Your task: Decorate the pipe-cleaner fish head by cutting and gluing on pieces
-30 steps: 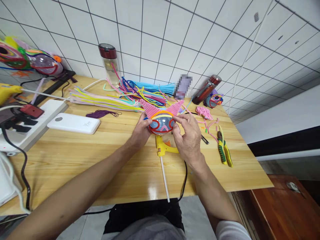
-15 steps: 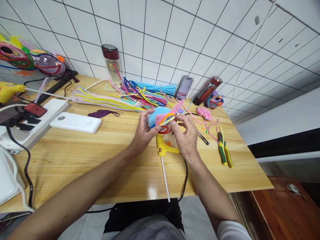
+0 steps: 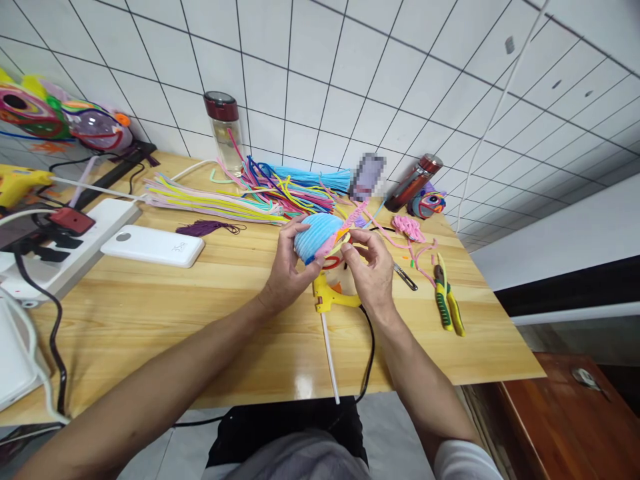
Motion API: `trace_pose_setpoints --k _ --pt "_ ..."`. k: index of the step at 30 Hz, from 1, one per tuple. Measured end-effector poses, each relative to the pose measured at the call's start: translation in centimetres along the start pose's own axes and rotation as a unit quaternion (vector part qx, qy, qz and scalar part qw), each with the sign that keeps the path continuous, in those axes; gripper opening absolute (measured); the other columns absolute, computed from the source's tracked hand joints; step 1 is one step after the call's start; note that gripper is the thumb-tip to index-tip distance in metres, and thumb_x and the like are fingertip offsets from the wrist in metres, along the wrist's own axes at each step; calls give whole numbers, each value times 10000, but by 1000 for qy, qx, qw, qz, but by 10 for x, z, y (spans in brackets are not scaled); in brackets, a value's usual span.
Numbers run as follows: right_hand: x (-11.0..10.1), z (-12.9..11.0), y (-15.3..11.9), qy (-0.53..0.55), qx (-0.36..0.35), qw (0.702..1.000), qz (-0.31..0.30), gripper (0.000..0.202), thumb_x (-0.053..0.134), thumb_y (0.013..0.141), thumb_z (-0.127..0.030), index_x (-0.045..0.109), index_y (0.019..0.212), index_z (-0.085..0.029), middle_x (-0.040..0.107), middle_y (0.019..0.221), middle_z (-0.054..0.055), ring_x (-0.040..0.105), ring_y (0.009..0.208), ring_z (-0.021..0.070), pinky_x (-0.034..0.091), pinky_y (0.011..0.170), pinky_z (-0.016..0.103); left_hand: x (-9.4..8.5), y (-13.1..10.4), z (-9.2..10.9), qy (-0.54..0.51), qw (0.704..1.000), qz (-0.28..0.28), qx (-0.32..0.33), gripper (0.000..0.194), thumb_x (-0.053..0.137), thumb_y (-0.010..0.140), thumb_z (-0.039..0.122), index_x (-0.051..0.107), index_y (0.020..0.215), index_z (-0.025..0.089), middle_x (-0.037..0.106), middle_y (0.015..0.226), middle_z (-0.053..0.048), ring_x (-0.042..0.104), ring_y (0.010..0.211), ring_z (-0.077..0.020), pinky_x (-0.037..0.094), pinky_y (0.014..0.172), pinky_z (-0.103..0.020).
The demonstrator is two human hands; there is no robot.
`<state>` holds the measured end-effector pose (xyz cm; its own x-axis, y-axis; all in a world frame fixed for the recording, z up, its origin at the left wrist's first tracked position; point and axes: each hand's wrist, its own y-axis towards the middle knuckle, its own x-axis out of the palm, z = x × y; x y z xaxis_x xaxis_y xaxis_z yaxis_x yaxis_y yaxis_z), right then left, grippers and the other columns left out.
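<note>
My left hand (image 3: 290, 270) is wrapped round a ball-shaped craft piece (image 3: 316, 235) covered in light blue pipe cleaners, with pink, orange and red strips on its right side. Thumb and fingers of my right hand (image 3: 371, 270) are pinched on a pale yellow pipe cleaner (image 3: 338, 247) at that side of the ball. Its far end is hard to make out behind the fingers. Directly below the ball lies a yellow glue gun (image 3: 325, 297) with a white glue stick (image 3: 331, 360) pointing toward me.
Bundles of coloured pipe cleaners (image 3: 215, 200) lie at the back. Green-and-yellow pliers (image 3: 444, 303) and a pink pipe-cleaner coil (image 3: 407, 228) are on the right. A white power bank (image 3: 153, 245), a power strip (image 3: 100, 230) and cables occupy the left. A glass bottle (image 3: 225, 133) stands by the wall.
The ball has turned in my left hand, so more of its light blue side shows and less of the coloured strips. Both hands stay in nearly the same place.
</note>
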<state>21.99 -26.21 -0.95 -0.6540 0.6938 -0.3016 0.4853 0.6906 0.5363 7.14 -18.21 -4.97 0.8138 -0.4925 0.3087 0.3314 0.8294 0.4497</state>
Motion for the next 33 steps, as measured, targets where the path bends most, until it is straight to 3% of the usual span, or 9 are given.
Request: trace_pose_setpoints --k 9,33 --pt "1 0 1 108 119 987 -19 300 787 849 -441 734 1070 -245 774 1172 71 741 988 231 624 905 408 -11 1 -31 125 983 -32 130 602 794 954 480 481 1439 311 482 1620 -160 461 1585 -334 434 1285 -565" --pt "1 -5 3 153 157 975 -22 320 825 797 -454 715 1025 -258 772 1035 26 682 854 198 598 758 351 -14 0 -33 153 974 -44 159 610 779 985 438 455 1488 320 458 1618 -172 431 1596 -341 423 1285 -607"
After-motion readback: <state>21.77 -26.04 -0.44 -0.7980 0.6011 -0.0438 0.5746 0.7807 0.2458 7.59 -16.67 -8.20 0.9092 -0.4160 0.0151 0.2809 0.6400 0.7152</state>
